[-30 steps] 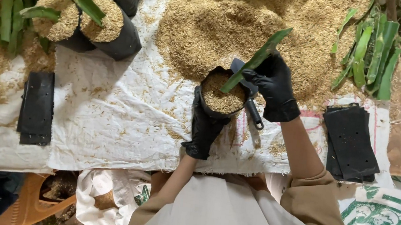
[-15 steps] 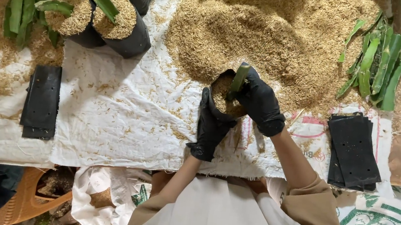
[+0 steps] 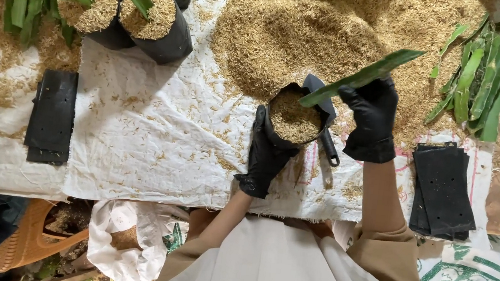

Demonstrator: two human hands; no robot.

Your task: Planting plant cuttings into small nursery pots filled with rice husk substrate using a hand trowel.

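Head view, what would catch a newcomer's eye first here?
First, the two black-gloved hands at centre: the left hand steadies a black bag filled with husk, while the right hand holds a long green leaf over it. Behind them spreads a big husk pile; filled bags with leaves stand upper left.

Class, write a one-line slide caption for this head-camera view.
Gloved left hand steadies a husk-filled black grow bag while the right hand holds a green cutting over it.

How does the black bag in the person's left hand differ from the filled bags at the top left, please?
The held bag stands between the gloved left hand and right hand, its green cutting gripped by the right; the filled bags stand untouched, cuttings planted. The held bag's husk sits below its rim; theirs is heaped. All are black.
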